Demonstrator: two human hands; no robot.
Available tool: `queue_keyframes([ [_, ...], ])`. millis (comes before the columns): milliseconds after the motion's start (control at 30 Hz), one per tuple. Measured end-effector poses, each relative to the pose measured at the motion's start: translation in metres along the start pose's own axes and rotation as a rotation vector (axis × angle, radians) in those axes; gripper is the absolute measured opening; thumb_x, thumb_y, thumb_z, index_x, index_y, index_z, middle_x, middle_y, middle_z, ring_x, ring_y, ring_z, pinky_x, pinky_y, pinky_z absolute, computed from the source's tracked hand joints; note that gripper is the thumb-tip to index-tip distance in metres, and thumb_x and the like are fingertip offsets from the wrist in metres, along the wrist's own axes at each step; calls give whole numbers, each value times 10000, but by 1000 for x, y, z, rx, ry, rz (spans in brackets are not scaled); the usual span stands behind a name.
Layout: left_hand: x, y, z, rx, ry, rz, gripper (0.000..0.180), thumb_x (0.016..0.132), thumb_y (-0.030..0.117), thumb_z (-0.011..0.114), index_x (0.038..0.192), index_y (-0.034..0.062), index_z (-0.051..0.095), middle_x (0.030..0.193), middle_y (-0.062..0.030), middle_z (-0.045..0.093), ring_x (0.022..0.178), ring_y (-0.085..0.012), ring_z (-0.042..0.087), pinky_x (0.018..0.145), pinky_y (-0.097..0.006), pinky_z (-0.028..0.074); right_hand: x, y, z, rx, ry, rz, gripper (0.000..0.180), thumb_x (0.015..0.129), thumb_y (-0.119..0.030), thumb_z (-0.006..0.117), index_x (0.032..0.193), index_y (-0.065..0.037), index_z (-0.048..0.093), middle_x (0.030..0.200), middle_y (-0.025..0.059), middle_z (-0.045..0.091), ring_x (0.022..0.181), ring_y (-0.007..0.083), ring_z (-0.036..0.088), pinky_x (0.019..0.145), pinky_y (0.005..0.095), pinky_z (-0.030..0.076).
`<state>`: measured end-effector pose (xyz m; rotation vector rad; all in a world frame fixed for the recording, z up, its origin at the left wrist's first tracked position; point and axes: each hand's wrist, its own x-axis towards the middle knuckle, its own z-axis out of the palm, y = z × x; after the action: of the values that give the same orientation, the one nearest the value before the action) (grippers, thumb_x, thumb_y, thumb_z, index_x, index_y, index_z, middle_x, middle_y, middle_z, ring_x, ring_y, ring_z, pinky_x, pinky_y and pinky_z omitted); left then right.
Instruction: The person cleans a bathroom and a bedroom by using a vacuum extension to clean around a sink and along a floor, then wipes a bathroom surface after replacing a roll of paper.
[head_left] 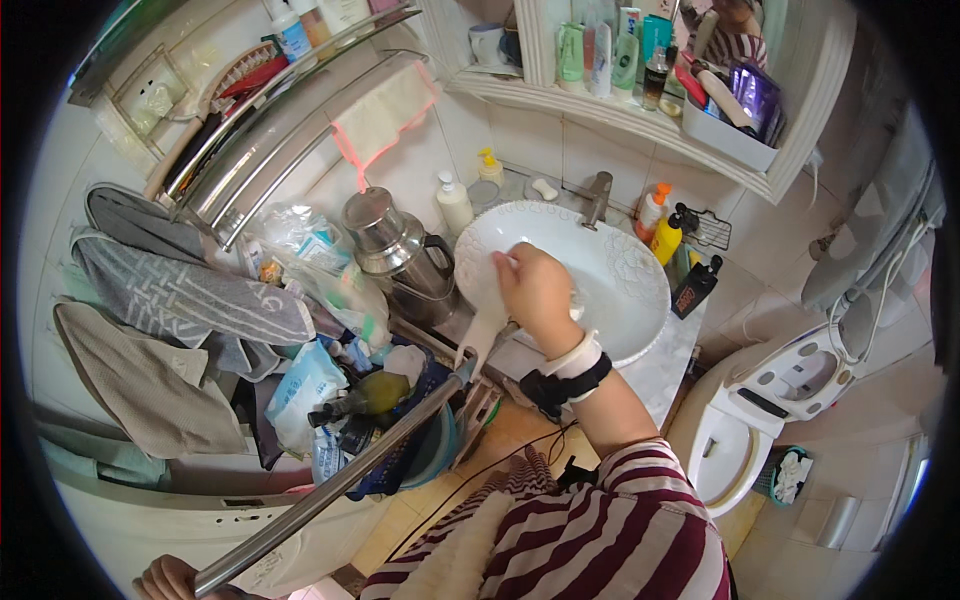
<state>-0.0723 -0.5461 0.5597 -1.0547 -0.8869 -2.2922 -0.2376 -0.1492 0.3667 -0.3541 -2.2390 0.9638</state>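
Observation:
A long metal pole (335,480) slants from the lower left corner toward the sink. My left hand (168,578) is closed around its lower end, partly cut off by the picture's edge. Near the upper end, a cream plastic lever (486,322) is joined to the pole and rises over the sink's near left rim. My right hand (540,295) is closed at the lever's top, above the white basin (625,290). A white cuff and a black band circle that wrist. The pole's far tip is partly hidden behind the wrist.
A steel thermos jug (395,255) and pump bottles stand left of the sink, and more bottles (667,235) on its right. Below the pole is a blue basket (425,395) of bottles. Towels (200,290) hang at left. A toilet (730,430) stands at right. A cable crosses the floor.

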Motion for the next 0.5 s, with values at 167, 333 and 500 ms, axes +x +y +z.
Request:
queue_keyframes([
  [167, -11, -2, 9, 37, -25, 70, 369, 885, 333, 474, 585, 169, 335, 461, 72, 317, 386, -62, 294, 407, -187, 286, -17, -37, -8, -5, 69, -199, 222, 758, -217, 619, 651, -42, 534, 586, 136, 537, 546, 323, 543, 484, 408, 410],
  [333, -25, -12, 8, 57, -26, 44, 361, 877, 317, 485, 585, 168, 334, 477, 65, 333, 400, -71, 317, 416, -188, 292, -48, -74, -12, 50, -78, -449, 190, 713, -170, 647, 630, -64, 513, 592, 124, 539, 559, 309, 549, 483, 400, 415],
  [500, -25, 8, 16, 12, 61, 79, 342, 844, 287, 509, 577, 167, 332, 480, 59, 337, 398, -74, 320, 419, -191, 304, -29, -19, -11, 98, -1, -241, 168, 778, -199, 592, 693, -56, 607, 587, 142, 562, 554, 328, 558, 504, 391, 436],
])
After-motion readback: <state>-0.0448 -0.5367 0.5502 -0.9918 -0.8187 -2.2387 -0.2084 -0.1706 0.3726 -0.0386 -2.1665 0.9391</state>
